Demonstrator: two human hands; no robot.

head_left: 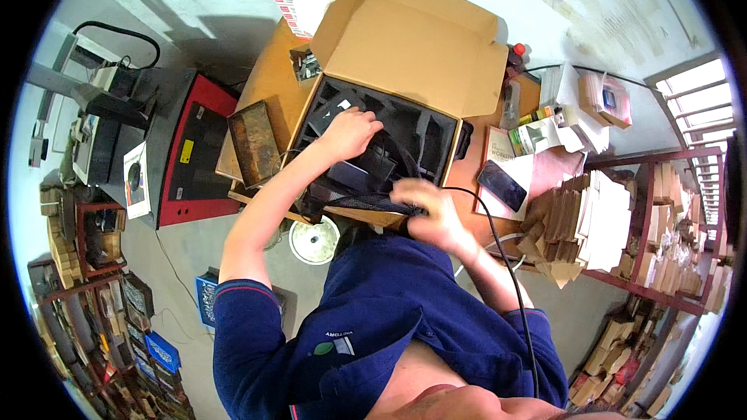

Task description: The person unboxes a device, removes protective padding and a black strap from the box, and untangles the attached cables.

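Note:
A cardboard box (315, 97) with its lid (412, 35) raised stands before me on the wooden desk, lined with black foam (437, 132) cut into compartments. Over the foam's left part, my left hand (352, 136) is closed with fingers curled downward; what they grip is hidden. A black strap (402, 157) curves from beside these fingers toward the box's near side. My right hand (429, 216), slightly blurred, is closed around a black mesh band (372, 203) at the near edge. Dark gear (373, 162) lies between the hands, its kind unclear.
A rusty metal tray (254, 144) lies left of the box, beside a red-and-black cabinet (202, 155). To the right are a phone (502, 185), papers and stacked brown envelopes (580, 218). A black cable (498, 241) passes my right arm. Below the desk stands a white bucket (314, 241).

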